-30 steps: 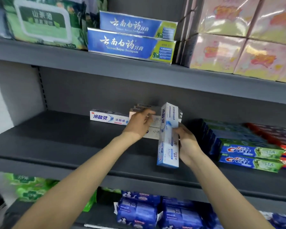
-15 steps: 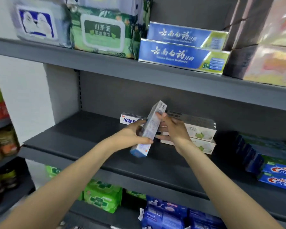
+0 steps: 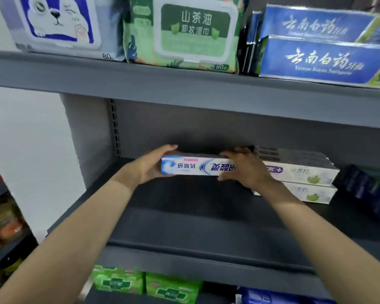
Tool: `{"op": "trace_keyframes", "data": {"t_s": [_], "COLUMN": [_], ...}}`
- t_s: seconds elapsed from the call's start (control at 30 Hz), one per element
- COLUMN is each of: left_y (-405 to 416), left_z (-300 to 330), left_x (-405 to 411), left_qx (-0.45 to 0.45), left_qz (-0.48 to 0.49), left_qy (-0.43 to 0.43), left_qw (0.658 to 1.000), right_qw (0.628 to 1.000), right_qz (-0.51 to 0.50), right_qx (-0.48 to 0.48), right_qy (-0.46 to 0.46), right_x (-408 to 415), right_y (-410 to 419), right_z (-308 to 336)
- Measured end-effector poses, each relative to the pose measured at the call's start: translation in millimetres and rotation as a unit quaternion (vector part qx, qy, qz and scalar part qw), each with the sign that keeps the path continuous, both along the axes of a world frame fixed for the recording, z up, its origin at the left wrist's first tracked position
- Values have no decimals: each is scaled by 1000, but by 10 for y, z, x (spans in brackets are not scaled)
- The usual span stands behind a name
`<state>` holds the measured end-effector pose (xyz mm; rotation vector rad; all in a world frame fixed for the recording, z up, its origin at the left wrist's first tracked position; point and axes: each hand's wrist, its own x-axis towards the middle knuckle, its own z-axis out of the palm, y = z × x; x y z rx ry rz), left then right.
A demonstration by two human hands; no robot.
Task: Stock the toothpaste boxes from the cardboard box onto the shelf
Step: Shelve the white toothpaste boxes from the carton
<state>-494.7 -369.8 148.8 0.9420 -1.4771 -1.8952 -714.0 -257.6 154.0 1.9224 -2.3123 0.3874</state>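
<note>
- Toothpaste box (image 3: 198, 166) goes from tilted on end, half a second back, to lying level, long side facing out, print upside down.
- Left hand (image 3: 148, 166) curls round the box's left end; right hand (image 3: 242, 170) sits over the right end, fingers spread on top and front, thumb under.
- Box sits at the far middle of the shelf (image 3: 206, 233), just left of the stacked white boxes (image 3: 303, 172); cannot tell if it rests on anything beneath.
- Doing it well, as a judgement: keep it level, butt the right end against the stack, square the front face, then let go.
- Camera view now sits further left than before.
</note>
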Motion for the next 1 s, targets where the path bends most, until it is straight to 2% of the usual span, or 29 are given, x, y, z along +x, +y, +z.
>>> {"op": "trace_keyframes", "data": {"t_s": [0.07,0.23,0.33,0.4,0.47,0.57,0.67,0.73,0.8,0.83,0.93,1.0], "left_y": [-61,-174,-245,-215,-100,58,-41,-153,-231,-258,-322,-380], "left_z": [-57,-205,-187,-167,-206,-257,-212,-140,-41,6,137,188], "left_x": [-79,-261,-350,-440,-551,-637,-580,-550,-569,-599,-742,-861], "left_qx": [-41,-182,-131,-85,-82,-78,-164,-298,-441,-496,-615,-657], "left_qz": [71,102,168,164,121,60,39,23,-14,-36,-64,-62], "left_qy": [29,13,113,182,160,93,42,-53,-178,-230,-321,-329], "left_qw": [996,978,971,966,976,991,985,953,879,837,717,676], "right_qw": [999,997,997,991,983,965,955,959,960,964,989,994], "right_qz": [-33,-58,-70,-89,-85,-26,5,-32,-53,-43,-5,-24], "right_qx": [-11,-42,-28,-29,-39,-33,-71,-166,-238,-243,-144,-65], "right_qy": [0,-11,-32,-91,-157,-260,-288,-226,-138,-96,43,79], "right_x": [17,32,72,174,308,397,304,213,150,118,44,23], "right_y": [-38,-91,-129,-174,-229,-270,-248,-213,-181,-180,-238,-332], "right_z": [-46,-26,-36,-88,-163,-287,-339,-306,-194,-143,-14,55]}}
